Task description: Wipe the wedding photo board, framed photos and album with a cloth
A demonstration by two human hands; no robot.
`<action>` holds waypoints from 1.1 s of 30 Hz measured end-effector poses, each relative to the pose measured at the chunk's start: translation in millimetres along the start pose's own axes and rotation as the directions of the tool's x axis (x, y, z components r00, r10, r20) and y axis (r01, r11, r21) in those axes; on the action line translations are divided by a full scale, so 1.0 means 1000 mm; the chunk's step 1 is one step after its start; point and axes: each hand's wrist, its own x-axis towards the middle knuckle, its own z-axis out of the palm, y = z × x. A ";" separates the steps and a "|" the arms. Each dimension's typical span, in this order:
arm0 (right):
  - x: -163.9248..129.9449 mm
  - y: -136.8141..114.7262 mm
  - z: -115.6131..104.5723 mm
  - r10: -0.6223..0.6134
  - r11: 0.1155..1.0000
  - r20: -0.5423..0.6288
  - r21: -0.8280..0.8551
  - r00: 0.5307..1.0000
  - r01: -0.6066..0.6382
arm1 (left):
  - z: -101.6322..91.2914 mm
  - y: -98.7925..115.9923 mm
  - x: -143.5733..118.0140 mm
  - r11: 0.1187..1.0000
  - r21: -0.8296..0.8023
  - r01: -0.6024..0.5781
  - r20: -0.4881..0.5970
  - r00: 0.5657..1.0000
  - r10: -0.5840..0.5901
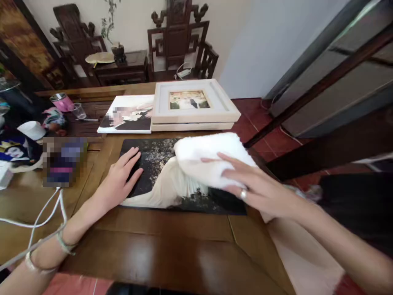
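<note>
Right hand point(260, 188): fingers gripping white cloth point(211, 149), at 2 o'clock on photo print point(167, 184). Left hand point(121, 178): fingers loosely spread, resting at print's 9 o'clock edge. Photo print flat on wooden table point(172, 250). Stacked frames point(193, 126) beyond, 12 o'clock.

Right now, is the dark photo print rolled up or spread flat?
Spread flat: the photo print lies face up on the table, the left hand resting on it.
</note>
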 end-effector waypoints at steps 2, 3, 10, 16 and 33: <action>0.017 0.013 -0.005 0.057 0.998 -0.016 0.000 0.998 -0.057 | 0.000 0.000 0.001 1.000 -0.007 0.005 0.004 1.000 -0.005; 0.025 0.018 -0.007 0.075 0.997 -0.027 -0.001 0.997 -0.075 | 0.000 0.000 0.001 1.000 -0.010 0.006 0.005 1.000 -0.006; 0.013 -0.002 0.002 -0.050 0.999 -0.112 -0.016 0.992 0.048 | 0.000 0.001 0.001 1.000 -0.019 0.014 0.003 1.000 -0.014; -0.047 -0.051 0.007 -0.220 0.973 -0.001 0.068 0.975 0.220 | -0.001 0.004 0.002 0.999 0.000 0.035 0.017 0.999 -0.035; 0.036 0.006 -0.012 -0.051 0.998 0.034 -0.037 0.998 0.052 | -0.001 0.001 0.000 1.000 -0.014 0.020 0.019 1.000 -0.020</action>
